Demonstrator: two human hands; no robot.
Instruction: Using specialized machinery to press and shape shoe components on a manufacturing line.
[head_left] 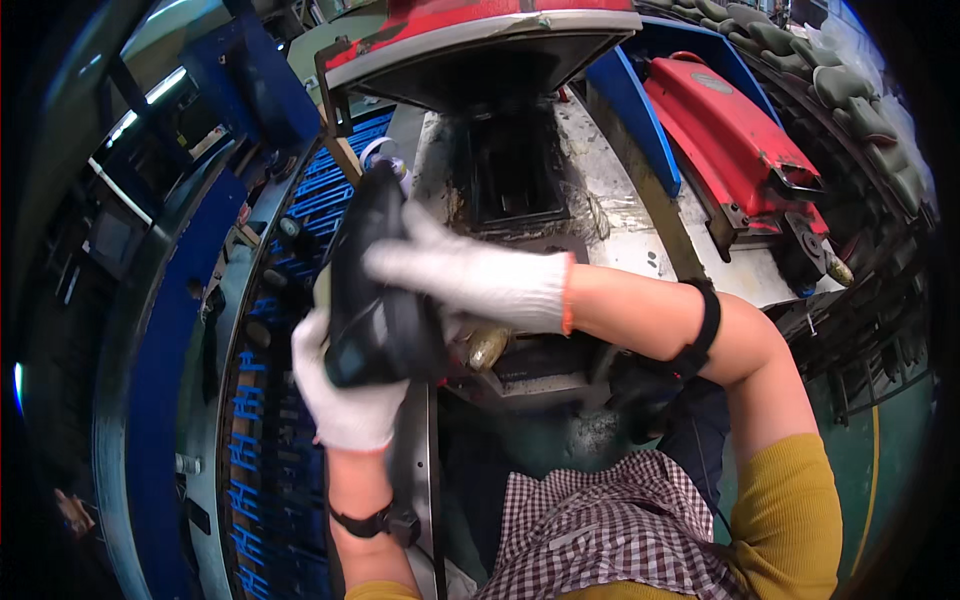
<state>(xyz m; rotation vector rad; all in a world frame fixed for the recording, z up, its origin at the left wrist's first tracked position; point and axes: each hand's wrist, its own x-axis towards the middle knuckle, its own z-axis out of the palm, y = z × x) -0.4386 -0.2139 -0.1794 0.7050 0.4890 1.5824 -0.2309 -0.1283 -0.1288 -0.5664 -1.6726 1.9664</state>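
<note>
A black shoe upper (375, 290) is held upright in front of me, between both gloved hands. My left hand (345, 395), in a white glove, cups its lower end from below. My right hand (470, 275), also in a white glove, reaches across from the right and grips the shoe's side with its fingers laid flat over it. A black band wraps my right forearm and a black watch sits on my left wrist.
A press machine (510, 170) with a red top and a dark opening stands just behind the shoe. A blue slatted conveyor (300, 230) curves along the left. A red machine arm (735, 135) lies at right, with a row of grey shoe lasts (850, 90) beyond.
</note>
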